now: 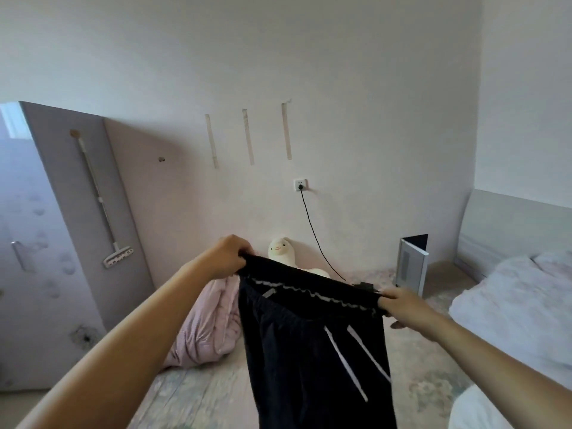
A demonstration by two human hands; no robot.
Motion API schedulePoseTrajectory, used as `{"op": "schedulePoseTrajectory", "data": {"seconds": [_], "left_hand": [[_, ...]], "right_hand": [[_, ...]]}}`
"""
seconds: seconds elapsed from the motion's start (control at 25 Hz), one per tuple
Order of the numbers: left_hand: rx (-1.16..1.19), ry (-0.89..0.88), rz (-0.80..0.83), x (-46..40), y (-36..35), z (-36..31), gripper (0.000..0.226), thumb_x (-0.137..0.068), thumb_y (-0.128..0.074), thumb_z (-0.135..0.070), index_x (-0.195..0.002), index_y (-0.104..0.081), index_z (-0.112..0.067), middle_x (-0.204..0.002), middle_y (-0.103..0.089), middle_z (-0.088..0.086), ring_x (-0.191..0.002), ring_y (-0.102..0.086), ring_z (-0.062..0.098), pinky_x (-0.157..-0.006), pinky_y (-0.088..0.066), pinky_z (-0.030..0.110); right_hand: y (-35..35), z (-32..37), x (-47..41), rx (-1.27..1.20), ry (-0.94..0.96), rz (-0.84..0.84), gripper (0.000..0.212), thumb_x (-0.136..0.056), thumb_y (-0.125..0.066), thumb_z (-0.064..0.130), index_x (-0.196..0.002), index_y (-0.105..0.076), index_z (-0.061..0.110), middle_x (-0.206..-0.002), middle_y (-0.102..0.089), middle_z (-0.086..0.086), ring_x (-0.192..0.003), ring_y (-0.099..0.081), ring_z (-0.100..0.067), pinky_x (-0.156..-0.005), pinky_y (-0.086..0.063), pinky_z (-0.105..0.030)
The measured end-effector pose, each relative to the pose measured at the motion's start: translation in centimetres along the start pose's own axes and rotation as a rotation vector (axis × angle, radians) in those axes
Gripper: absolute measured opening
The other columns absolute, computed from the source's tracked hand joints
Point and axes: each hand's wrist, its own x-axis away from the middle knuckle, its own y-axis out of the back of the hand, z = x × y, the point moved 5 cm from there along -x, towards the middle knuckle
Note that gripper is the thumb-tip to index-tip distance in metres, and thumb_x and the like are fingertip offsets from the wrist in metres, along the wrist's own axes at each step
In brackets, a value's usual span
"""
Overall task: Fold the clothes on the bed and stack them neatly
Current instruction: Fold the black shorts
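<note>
Fingers (244,252) of both hands are pinching black drawstring trousers (312,345) by the waistband, hanging unfolded; no stack is showing, pink crumpled garment (207,329) at nine o'clock waiting.

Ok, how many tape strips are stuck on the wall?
3: left strip, middle strip and right strip, side by side on the wall above the socket. None look hidden.
</note>
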Motion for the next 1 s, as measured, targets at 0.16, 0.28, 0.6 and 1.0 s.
{"op": "schedulePoseTrajectory", "data": {"seconds": [0.16, 0.28, 0.6, 1.0], "left_hand": [[-0.066, -0.007, 0.063, 0.4, 0.7, 2.3, 0.028, -0.088, -0.043, 0.014, -0.097, -0.066, 0.001, -0.088, -0.065, 0.016, -0.076, -0.059, 0.026, -0.07, -0.046, 0.031], [-0.119, -0.018, -0.005, 1.0, 0.7, 3.1, 0.007, -0.088, -0.067, -0.004, -0.091, -0.063, -0.001, -0.09, -0.064, 0.015, -0.08, -0.056, 0.028, -0.073, -0.043, 0.038], [0.034, 0.14, -0.101, 1.1, 1.0, 6.0, 0.028, -0.082, -0.055, 0.012, -0.102, -0.062, -0.006, -0.102, -0.066, 0.017, -0.096, -0.064, 0.036, -0.08, -0.051, 0.038], [1.058, 0.06, -0.195, 1.8, 0.2, 5.7, 0.039, -0.103, -0.052, -0.005, -0.141, -0.047, -0.004, -0.127, -0.054, 0.018, -0.099, -0.06, 0.018, -0.093, -0.051, 0.031]], "right_hand": [[2.5, 4.5, -1.0, 0.102, 0.071, 0.02, 0.018, -0.099, -0.046, 0.005, -0.097, -0.064, 0.002, -0.083, -0.054, -0.011, -0.072, -0.057, -0.021, -0.063, -0.058, -0.035], [3.3, 7.3, -1.1, 0.055, 0.05, 0.121, 0.015, -0.097, -0.043, 0.006, -0.089, -0.055, 0.007, -0.082, -0.054, -0.009, -0.07, -0.06, -0.021, -0.068, -0.06, -0.034], [5.4, 10.9, -0.9, 0.101, 0.203, 0.043, 0.048, -0.097, -0.059, 0.047, -0.103, -0.063, 0.0, -0.097, -0.066, -0.017, -0.091, -0.068, -0.029, -0.087, -0.051, -0.039], [5.9, 11.3, -0.2, -0.451, 0.258, 0.197, 0.026, -0.099, -0.059, 0.006, -0.125, -0.06, 0.0, -0.125, -0.067, -0.019, -0.116, -0.065, -0.03, -0.108, -0.048, -0.045]]}}
